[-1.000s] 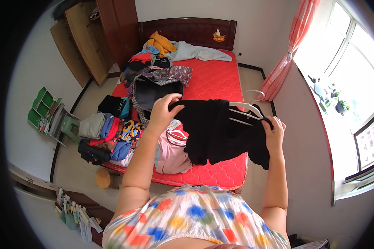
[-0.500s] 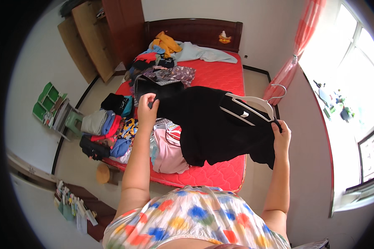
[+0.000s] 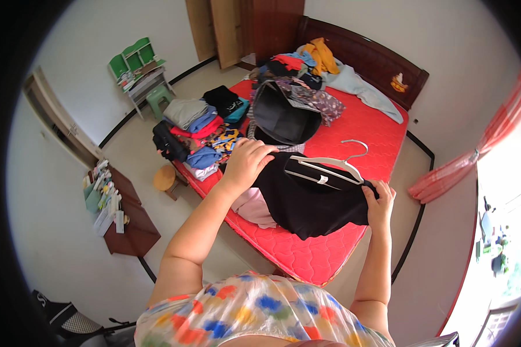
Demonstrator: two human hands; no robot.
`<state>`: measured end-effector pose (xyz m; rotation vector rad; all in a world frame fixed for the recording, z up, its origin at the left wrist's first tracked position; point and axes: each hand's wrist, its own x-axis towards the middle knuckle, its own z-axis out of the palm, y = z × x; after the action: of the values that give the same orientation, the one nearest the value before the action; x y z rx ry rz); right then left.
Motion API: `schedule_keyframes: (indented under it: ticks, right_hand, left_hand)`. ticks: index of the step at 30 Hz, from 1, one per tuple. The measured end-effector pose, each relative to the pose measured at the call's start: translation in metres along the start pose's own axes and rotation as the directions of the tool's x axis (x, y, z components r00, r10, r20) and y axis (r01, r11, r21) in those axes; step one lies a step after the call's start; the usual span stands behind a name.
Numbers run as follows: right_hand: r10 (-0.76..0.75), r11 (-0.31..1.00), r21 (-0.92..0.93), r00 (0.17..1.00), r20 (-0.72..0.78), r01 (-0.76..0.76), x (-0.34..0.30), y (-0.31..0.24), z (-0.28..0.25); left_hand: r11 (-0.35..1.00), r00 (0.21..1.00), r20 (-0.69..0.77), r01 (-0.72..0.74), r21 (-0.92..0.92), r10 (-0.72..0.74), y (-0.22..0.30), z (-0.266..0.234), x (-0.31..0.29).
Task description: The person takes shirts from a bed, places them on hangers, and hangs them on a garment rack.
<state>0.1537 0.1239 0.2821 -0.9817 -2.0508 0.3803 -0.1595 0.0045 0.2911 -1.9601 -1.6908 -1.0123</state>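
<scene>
A black top [image 3: 312, 208] is stretched between my hands above the bed, with a white hanger [image 3: 336, 162] inside its neckline and the metal hook pointing up. My left hand [image 3: 248, 163] is closed on the top's left shoulder, near that end of the hanger. On the other side, my right hand [image 3: 381, 203] pinches the right shoulder at the hanger's tip. Beneath the top, a pink garment [image 3: 255, 208] lies on the mattress, partly hidden. Just beyond my left hand sits an open black fabric storage bag [image 3: 283, 118].
The bed [image 3: 382, 139] has a red mattress. Folded clothes [image 3: 188, 113] are stacked on its left edge, and a loose heap [image 3: 298, 61] lies near the headboard. A round wooden stool [image 3: 165, 178] stands at the bed's left side. A window with a pink curtain [image 3: 474, 153] is at right.
My view has swung left, so the bed sits farther right and tilted. My left hand has come in from the sleeve to the shoulder beside the hanger. My right hand keeps its hold.
</scene>
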Motion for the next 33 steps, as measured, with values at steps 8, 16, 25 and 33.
schedule_keyframes:
  ticks: [8, 16, 25, 33]
  right_hand:
    - [-0.215, 0.976, 0.064, 0.969, 0.118, 0.209, 0.012, -0.059, 0.033]
    - [-0.437, 0.899, 0.083, 0.892, 0.115, 0.43, -0.009, -0.129, 0.052]
    - [-0.265, 0.932, 0.323, 0.919, 0.292, 0.166, -0.022, -0.128, 0.04]
    - [-0.408, 0.676, 0.71, 0.702, 0.584, -0.198, -0.013, -0.108, 0.043]
  left_hand:
    - [0.993, 0.992, -0.119, 0.06, 0.106, -0.048, 0.003, -0.052, -0.05]
    - [0.927, 0.907, -0.354, 0.314, 0.205, -0.229, -0.004, -0.112, -0.122]
    - [0.86, 0.83, -0.474, 0.445, 0.248, -0.293, 0.008, -0.139, -0.161]
    - [0.748, 0.741, -0.576, 0.588, 0.308, -0.346, 0.083, -0.159, -0.182]
